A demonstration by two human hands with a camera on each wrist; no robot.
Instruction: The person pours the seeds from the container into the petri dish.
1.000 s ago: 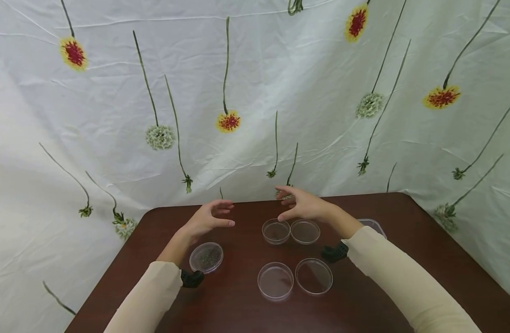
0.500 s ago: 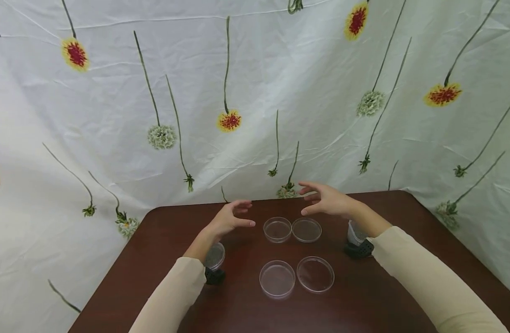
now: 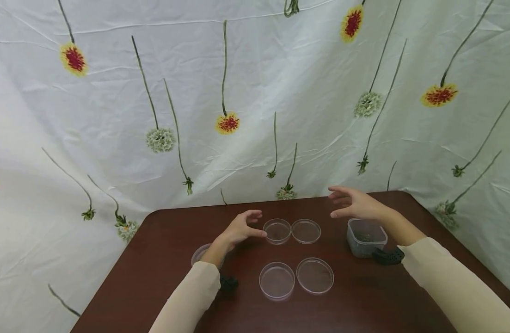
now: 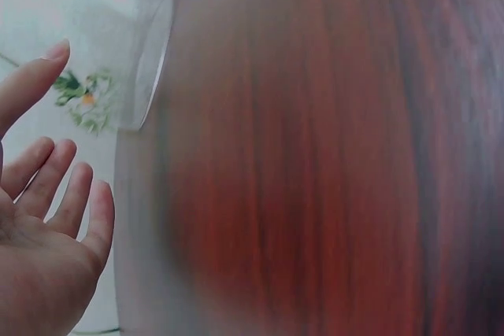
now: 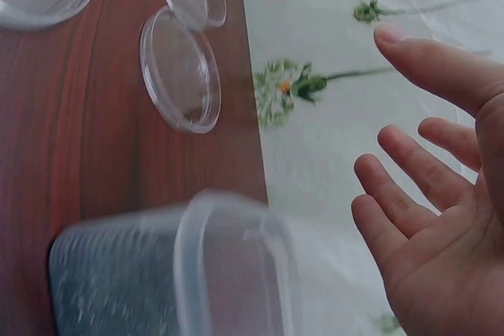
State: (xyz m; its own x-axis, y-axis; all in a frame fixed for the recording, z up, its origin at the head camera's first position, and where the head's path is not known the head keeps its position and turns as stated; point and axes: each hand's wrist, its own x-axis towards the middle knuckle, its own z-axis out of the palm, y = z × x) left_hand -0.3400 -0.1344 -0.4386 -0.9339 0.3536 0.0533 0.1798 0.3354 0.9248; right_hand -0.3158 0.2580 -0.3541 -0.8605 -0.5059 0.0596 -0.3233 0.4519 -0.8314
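Observation:
My left hand hovers with relaxed fingers just left of a clear petri dish in the back row. A second shallow clear dish stands against that one. My right hand is held in the air above and behind a clear square plastic tub, which has dark grainy stuff in it. In the right wrist view its fingers are loosely bent, with nothing between them, and the tub's rim lies below. The left wrist view shows the left palm empty too.
Two more clear dishes, one on the left and one on the right, sit in the front row. Another dish is partly hidden behind my left forearm. A white flowered cloth hangs behind the dark red table.
Both hands have moved to the right. The right hand has passed from above the back dishes to the tub, which now shows. The left forearm has come partly over the left dish.

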